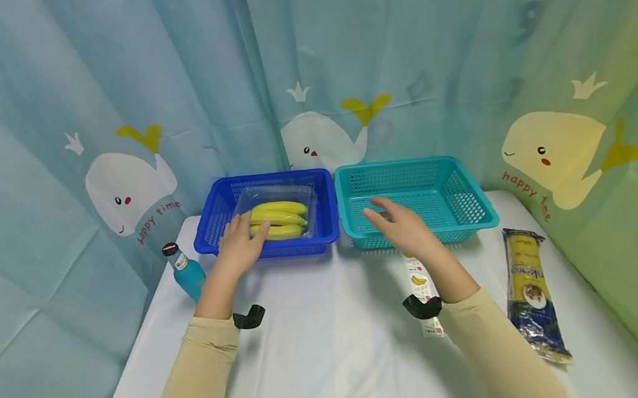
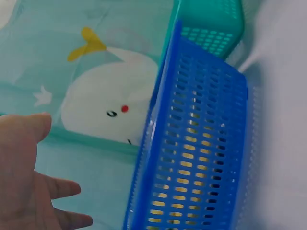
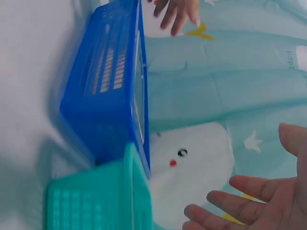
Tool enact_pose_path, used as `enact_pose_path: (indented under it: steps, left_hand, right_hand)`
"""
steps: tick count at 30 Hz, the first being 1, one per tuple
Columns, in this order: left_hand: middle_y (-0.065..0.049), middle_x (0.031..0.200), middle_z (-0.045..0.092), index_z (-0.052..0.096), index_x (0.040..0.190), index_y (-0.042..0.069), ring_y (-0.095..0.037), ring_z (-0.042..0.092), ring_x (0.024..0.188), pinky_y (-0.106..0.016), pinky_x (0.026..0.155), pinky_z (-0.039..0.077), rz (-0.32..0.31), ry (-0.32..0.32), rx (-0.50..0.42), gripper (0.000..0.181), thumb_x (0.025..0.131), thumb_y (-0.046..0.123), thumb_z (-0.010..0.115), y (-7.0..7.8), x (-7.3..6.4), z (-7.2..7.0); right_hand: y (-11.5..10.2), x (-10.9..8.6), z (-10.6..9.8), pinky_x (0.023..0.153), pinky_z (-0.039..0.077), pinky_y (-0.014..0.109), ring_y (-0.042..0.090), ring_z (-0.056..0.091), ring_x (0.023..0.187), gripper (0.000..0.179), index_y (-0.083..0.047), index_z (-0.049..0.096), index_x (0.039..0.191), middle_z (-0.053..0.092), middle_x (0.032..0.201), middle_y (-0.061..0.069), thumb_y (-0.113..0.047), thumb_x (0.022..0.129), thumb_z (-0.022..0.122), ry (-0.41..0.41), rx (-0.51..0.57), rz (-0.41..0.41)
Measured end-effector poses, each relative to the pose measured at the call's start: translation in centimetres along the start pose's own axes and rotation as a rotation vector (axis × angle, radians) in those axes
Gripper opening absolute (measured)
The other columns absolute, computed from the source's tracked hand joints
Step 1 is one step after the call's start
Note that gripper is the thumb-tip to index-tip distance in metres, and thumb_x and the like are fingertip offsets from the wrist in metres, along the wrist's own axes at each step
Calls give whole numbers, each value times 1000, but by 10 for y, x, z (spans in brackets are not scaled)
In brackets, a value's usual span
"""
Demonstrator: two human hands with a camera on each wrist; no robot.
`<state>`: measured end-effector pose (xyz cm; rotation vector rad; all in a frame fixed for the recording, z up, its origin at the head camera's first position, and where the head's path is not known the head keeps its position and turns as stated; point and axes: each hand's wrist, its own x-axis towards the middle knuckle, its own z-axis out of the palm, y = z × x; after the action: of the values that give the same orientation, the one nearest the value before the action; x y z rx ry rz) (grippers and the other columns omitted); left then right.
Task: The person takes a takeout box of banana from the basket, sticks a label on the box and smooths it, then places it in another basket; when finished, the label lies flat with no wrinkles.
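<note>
My left hand (image 1: 239, 241) hovers over the front left part of the blue basket (image 1: 300, 250), fingers spread and holding nothing. Inside that basket, several yellow bananas (image 1: 278, 217) lie in a clear plastic tray (image 1: 312, 193); in the head view the left fingertips overlap their left ends. Over the front of the teal basket (image 1: 468, 203) is my right hand (image 1: 402, 227), its fingers extended and nothing in them. The left wrist view shows the left hand (image 2: 29, 167) higher than the blue basket's rim. Relaxed, parted fingers of the right hand (image 3: 259, 191) appear in the right wrist view.
A blue bottle (image 1: 190, 279) with a dark cap leans at the table's left edge. Below the right hand lies a strip of banana-printed labels (image 1: 418, 280). A yellow and navy packet (image 1: 530, 288) rests at the right. Behind both baskets hangs a whale-print curtain (image 1: 307, 50).
</note>
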<state>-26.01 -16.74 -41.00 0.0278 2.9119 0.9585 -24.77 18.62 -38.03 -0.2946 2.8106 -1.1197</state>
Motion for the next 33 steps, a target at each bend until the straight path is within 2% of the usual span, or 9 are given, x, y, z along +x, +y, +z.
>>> enact_pose_path:
  steps: [4,10,14,19,23,29,33]
  left_hand:
    - [-23,165,6,13,159,10,-45,4,152,-66,120,11,-8,30,-77,85,99,68,26,-4,16,1]
    - [-21,165,7,15,159,9,-43,10,152,-64,119,18,-74,102,-228,83,100,65,29,-9,35,1]
    - [-21,165,6,14,159,10,-43,9,152,-65,119,18,-122,123,-245,82,99,65,30,-9,45,-1]
    - [-24,164,6,14,159,8,-44,7,152,-64,120,17,-134,115,-225,82,101,63,28,-12,57,-4]
    - [-25,164,8,13,159,6,-44,8,152,-61,121,18,-168,115,-254,77,103,57,31,-17,63,-8]
    - [-26,164,3,6,159,7,-45,6,152,-61,121,16,-226,34,-262,79,103,57,28,-23,71,-9]
    - [-26,164,1,3,160,7,-46,5,151,-62,121,15,-250,13,-268,79,103,58,27,-25,76,-9]
  right_hand:
    - [-14,20,7,110,38,61,35,37,144,75,-28,31,155,35,160,2,-73,94,36,-44,88,16]
    - [-31,50,22,113,37,57,32,40,142,72,-24,32,154,37,158,6,-68,97,38,-109,238,-2]
    - [-42,71,34,116,36,50,31,42,142,75,-22,29,156,36,158,7,-67,96,41,-171,361,46]
    - [-56,94,50,119,33,46,30,40,143,71,-20,29,155,35,159,6,-61,99,42,-188,453,114]
    - [-62,107,62,121,30,44,31,32,148,72,-19,29,155,30,161,4,-61,99,43,-217,523,134]
    - [-59,124,75,122,26,49,35,21,151,74,-20,23,158,18,166,2,-59,99,45,-255,613,201]
    - [-57,133,80,122,24,52,35,18,152,76,-23,19,159,13,167,2,-60,98,45,-276,623,254]
